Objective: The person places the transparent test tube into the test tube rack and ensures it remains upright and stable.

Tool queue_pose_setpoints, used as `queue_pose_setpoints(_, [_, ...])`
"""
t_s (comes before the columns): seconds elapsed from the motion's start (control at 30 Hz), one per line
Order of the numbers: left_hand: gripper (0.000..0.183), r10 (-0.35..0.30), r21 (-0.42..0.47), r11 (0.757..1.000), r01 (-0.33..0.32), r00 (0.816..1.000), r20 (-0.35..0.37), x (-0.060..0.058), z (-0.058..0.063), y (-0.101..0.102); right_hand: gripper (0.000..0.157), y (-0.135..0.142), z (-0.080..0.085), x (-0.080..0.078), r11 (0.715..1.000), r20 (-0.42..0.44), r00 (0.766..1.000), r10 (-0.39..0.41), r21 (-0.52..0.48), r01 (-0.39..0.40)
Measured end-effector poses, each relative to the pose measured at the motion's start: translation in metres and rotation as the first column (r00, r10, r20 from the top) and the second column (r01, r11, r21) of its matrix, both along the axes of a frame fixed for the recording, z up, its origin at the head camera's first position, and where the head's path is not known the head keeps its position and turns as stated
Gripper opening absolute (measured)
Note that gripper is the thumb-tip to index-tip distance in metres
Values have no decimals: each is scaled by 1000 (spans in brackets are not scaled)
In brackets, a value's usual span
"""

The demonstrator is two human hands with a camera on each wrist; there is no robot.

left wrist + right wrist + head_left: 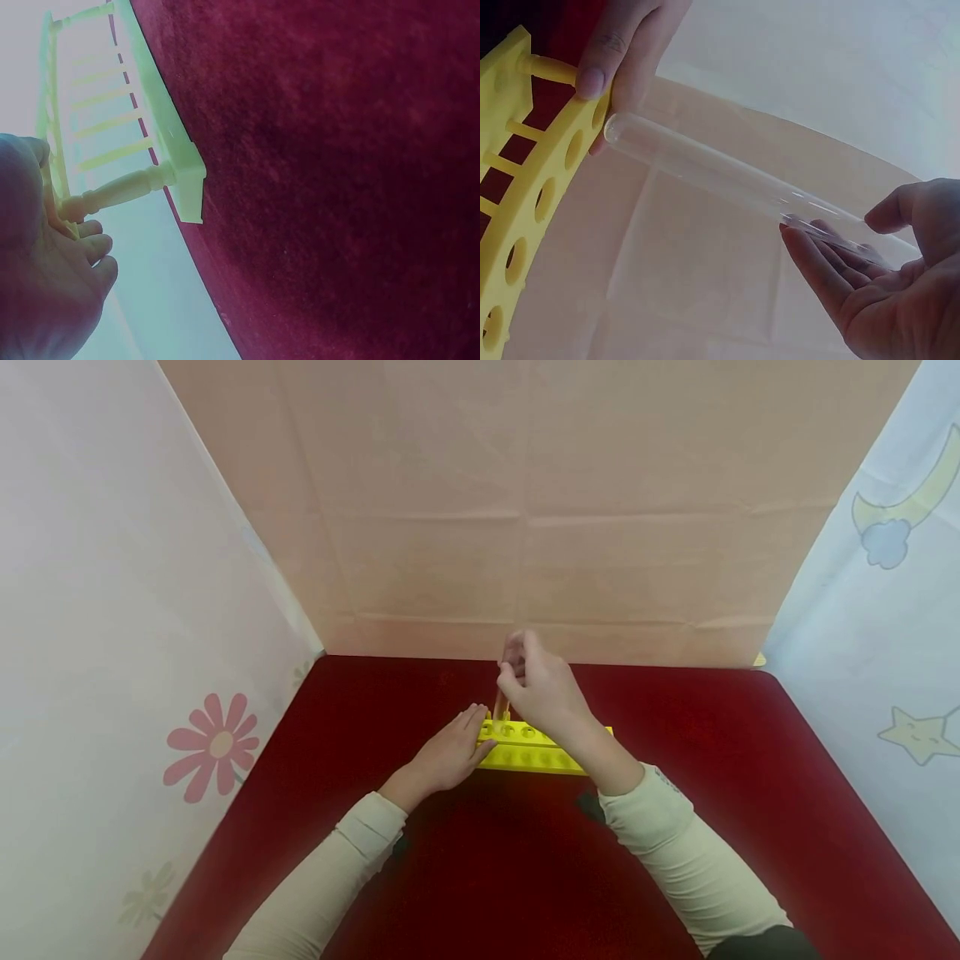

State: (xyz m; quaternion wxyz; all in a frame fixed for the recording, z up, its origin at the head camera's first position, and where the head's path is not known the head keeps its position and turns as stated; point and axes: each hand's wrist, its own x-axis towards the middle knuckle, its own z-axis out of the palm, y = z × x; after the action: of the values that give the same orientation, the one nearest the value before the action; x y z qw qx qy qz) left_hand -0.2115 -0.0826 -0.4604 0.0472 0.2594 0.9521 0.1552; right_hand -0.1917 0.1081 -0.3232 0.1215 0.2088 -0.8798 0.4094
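Observation:
A yellow test tube rack (532,758) stands on the red table, with a row of round holes along its top plate. My left hand (448,752) grips the rack's left end; in the right wrist view its thumb (592,81) presses on the plate beside the end hole. Above that end, my right hand (543,689) holds a clear glass test tube (697,161) between thumb and fingers. The tube's rounded bottom points at the plate close to the end holes; whether it touches the rack I cannot tell. In the left wrist view the left hand (56,277) wraps the rack's end post.
A dark red cloth (480,868) covers the table. Behind it hangs a tan backdrop (525,527). White patterned sheets stand at the left (112,610) and right (900,635) as side walls.

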Motion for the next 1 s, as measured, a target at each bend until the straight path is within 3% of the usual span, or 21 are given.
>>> queue_pose_setpoints(0.3, [70,-17,23,1000,17,1000,-22,0,-2,-1,22,-6,-4,2,998,20,999,34,-46,-33])
queue_pose_setpoints(1.0, [68,-23,54,998,25,999,-39,0,-2,-2,25,-13,-10,-2,998,61,996,59,-8,-59])
